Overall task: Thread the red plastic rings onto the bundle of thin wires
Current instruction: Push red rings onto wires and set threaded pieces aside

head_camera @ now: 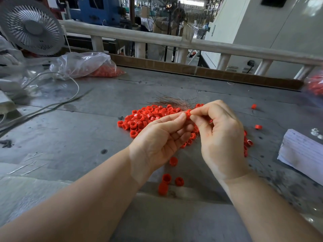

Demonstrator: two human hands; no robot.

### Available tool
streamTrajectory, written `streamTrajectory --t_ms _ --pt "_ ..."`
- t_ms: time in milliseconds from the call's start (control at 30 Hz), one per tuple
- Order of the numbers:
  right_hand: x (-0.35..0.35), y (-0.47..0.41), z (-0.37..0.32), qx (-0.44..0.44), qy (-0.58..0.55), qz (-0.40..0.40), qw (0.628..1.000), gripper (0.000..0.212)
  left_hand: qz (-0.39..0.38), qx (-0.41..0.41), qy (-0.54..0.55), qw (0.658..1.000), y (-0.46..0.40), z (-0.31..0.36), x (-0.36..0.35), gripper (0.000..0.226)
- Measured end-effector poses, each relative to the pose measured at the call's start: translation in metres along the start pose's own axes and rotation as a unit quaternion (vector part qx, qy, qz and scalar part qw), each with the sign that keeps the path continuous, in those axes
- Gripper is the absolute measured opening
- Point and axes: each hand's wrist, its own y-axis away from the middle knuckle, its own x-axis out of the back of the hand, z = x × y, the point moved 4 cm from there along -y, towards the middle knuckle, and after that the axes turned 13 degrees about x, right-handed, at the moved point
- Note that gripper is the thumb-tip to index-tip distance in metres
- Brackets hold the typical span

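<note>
A pile of small red plastic rings lies on the grey table. Above its near edge, my left hand and my right hand meet fingertip to fingertip. Between them they pinch one red ring. A fan of thin coppery wires spreads out beyond the fingertips, over the pile. Whether the wires pass through the pinched ring or run down into a hand is hidden by the fingers. A few loose rings lie near the table's front edge.
A clear bag of red rings lies at the back left, beside a grey fan and white cables. Another bag of rings sits at the right edge. A stack of paper lies on the right. A railing runs behind the table.
</note>
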Motion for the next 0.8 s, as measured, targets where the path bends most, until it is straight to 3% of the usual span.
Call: streamTrajectory --t_ms 433,800 --pt "0.0021 0.0010 0.0010 0.056 0.039 -0.014 0.998 0.006 -0.001 -0.010 -0.015 1.000 0.0011 0.0005 0.0005 0.013" --pt "-0.0018 0.0012 0.0028 0.051 -0.002 -0.019 0.999 0.009 0.005 -0.002 0.005 1.000 0.0001 0.0015 0.0031 0.015"
